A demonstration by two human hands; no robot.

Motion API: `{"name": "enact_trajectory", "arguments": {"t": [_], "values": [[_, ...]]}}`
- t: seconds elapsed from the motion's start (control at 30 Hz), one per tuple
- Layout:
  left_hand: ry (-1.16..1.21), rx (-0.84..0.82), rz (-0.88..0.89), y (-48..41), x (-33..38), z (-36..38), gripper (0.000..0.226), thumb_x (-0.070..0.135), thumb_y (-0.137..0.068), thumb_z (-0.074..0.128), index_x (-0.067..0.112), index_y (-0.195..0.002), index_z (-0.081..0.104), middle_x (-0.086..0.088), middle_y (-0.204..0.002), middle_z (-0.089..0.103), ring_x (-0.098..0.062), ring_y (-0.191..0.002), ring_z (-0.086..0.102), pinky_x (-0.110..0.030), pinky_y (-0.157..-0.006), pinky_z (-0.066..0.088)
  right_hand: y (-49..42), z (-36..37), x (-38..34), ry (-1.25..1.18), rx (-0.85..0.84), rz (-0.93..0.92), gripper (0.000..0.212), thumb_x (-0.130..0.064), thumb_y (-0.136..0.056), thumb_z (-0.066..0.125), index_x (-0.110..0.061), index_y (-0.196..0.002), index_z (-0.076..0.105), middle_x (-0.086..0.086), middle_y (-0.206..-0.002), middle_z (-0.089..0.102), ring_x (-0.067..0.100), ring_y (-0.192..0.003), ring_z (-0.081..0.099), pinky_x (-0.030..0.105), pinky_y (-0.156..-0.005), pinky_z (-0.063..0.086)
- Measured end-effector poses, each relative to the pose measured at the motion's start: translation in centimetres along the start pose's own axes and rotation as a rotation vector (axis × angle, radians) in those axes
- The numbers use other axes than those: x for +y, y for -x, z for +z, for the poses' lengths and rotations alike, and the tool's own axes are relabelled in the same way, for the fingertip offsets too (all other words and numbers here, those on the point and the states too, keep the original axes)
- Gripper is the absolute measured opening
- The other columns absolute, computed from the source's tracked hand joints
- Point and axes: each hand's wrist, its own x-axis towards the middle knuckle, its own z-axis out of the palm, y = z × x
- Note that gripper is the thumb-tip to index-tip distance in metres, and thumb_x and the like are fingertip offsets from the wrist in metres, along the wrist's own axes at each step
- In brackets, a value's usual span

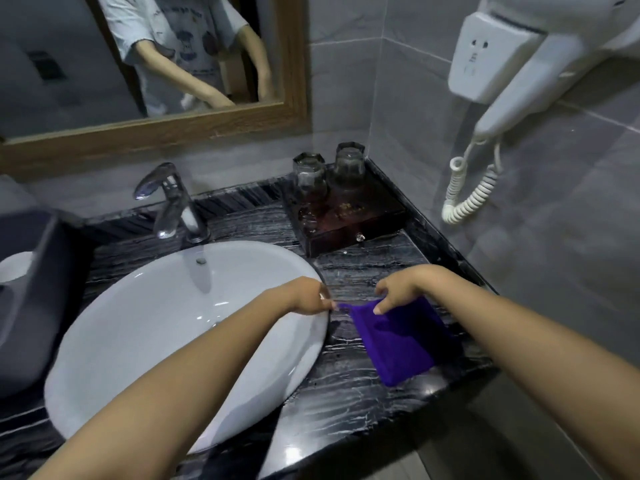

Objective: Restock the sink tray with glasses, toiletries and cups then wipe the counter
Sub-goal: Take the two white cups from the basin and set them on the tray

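While the purple cloth point(398, 341) lies on the dark counter point(346, 386) beside the sink point(166, 327), the left hand point(308, 295) pinches its corner and the right hand point(398, 292) clamps its upper edge.

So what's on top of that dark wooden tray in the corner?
Two glasses stand upside down at the back of the dark tray. The front of it looks bare, with no toiletries or cups showing. Whatever lies beneath the glasses can't be made out.
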Motion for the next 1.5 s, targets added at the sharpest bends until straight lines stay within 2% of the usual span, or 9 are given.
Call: {"name": "enact_trajectory", "arguments": {"t": [0.17, 0.3, 0.63, 0.8, 1.0, 1.07, 1.23, 1.37, 1.5], "values": [[0.172, -0.098, -0.120, 5.8, -6.1, -1.6, 0.047, 0.047, -0.092, 0.044, 0.020, -0.130, 0.053, -0.004, -0.135, 0.055, -0.025, -0.119, 0.054, -0.041, -0.105, 0.043, 0.5, -3.7, -6.9, 0.113, -0.101, -0.143, 0.054, -0.043, -0.095, 0.044, -0.006, -0.134, 0.048, 0.010, -0.112, 0.054, 0.021, -0.100, 0.052, 0.035, -0.089, 0.047], [0.228, -0.110, -0.209, 11.1, -11.8, -2.5, 0.046, 0.048, -0.092, 0.042, 0.023, -0.130, 0.051, -0.007, -0.128, 0.059, -0.021, -0.109, 0.059, -0.040, -0.104, 0.044, 0.8, -6.7, -14.4, 0.165, -0.099, -0.167, 0.061, -0.051, -0.091, 0.048, -0.019, -0.141, 0.040, 0.005, -0.144, 0.043, 0.027, -0.126, 0.048, 0.038, -0.096, 0.046], [0.422, 0.076, -0.296, 27.3, -28.7, -5.5, 0.041, 0.048, -0.091, 0.046, 0.031, -0.128, 0.051, 0.015, -0.115, 0.060, -0.011, -0.111, 0.058, -0.034, -0.103, 0.044, 2.7, -12.3, -35.9, 0.299, -0.131, -0.438, 0.050, -0.050, -0.089, 0.052, -0.026, -0.133, 0.049, -0.002, -0.138, 0.051, 0.019, -0.117, 0.058, 0.036, -0.100, 0.048], [0.481, 0.052, -0.399, 32.3, -38.0, -4.1, 0.043, 0.049, -0.091, 0.045, 0.030, -0.129, 0.051, 0.018, -0.097, 0.056, -0.006, -0.095, 0.057, -0.021, -0.075, 0.045, 2.1, -13.8, -45.6, 0.348, -0.149, -0.495, 0.049, -0.045, -0.091, 0.052, -0.020, -0.133, 0.049, 0.001, -0.136, 0.053, 0.021, -0.115, 0.060, 0.034, -0.092, 0.050], [0.494, -0.029, -0.499, 34.0, -46.7, -2.2, 0.047, 0.048, -0.092, 0.042, 0.023, -0.132, 0.048, 0.005, -0.118, 0.056, -0.013, -0.107, 0.060, -0.025, -0.081, 0.047, -1.1, -15.7, -55.0, 0.277, -0.167, -0.518, 0.044, -0.040, -0.092, 0.053, -0.011, -0.126, 0.054, -0.003, -0.094, 0.060, 0.020, -0.094, 0.061, 0.030, -0.079, 0.053], [0.487, -0.065, -0.511, 33.6, -48.8, -1.5, 0.047, 0.046, -0.093, 0.042, 0.019, -0.130, 0.050, 0.003, -0.112, 0.055, -0.017, -0.111, 0.060, -0.028, -0.080, 0.047, -2.6, -15.7, -57.3, 0.257, -0.145, -0.507, 0.044, -0.040, -0.091, 0.054, -0.013, -0.126, 0.054, -0.002, -0.097, 0.060, 0.020, -0.092, 0.061, 0.031, -0.080, 0.054], [0.505, -0.080, -0.530, 31.2, -53.4, 0.3, 0.042, 0.045, -0.094, 0.041, 0.016, -0.120, 0.056, 0.001, -0.096, 0.058, -0.015, -0.086, 0.053, -0.031, -0.079, 0.047, -7.7, -14.9, -60.7, 0.281, -0.020, -0.458, 0.043, -0.045, -0.089, 0.055, -0.014, -0.117, 0.060, 0.000, -0.099, 0.060, 0.019, -0.088, 0.061, 0.040, -0.096, 0.052], [0.551, -0.014, -0.600, 28.8, -55.8, 2.0, 0.036, 0.042, -0.094, 0.042, 0.013, -0.105, 0.060, -0.006, -0.100, 0.061, -0.023, -0.087, 0.055, -0.027, -0.070, 0.047, -11.5, -14.3, -61.4, 0.173, 0.109, -0.388, 0.042, -0.039, -0.090, 0.054, -0.003, -0.108, 0.065, 0.010, -0.093, 0.061, 0.024, -0.078, 0.057, 0.035, -0.079, 0.053], [0.548, 0.178, -0.708, 26.3, -58.1, 3.4, 0.047, 0.046, -0.087, 0.053, 0.009, -0.116, 0.060, -0.013, -0.123, 0.062, -0.028, -0.113, 0.057, -0.028, -0.089, 0.043, -14.3, -13.8, -61.9, 0.111, 0.241, -0.300, 0.034, -0.032, -0.089, 0.055, -0.006, -0.110, 0.060, 0.016, -0.120, 0.062, 0.026, -0.089, 0.056, 0.030, -0.075, 0.043]]}}
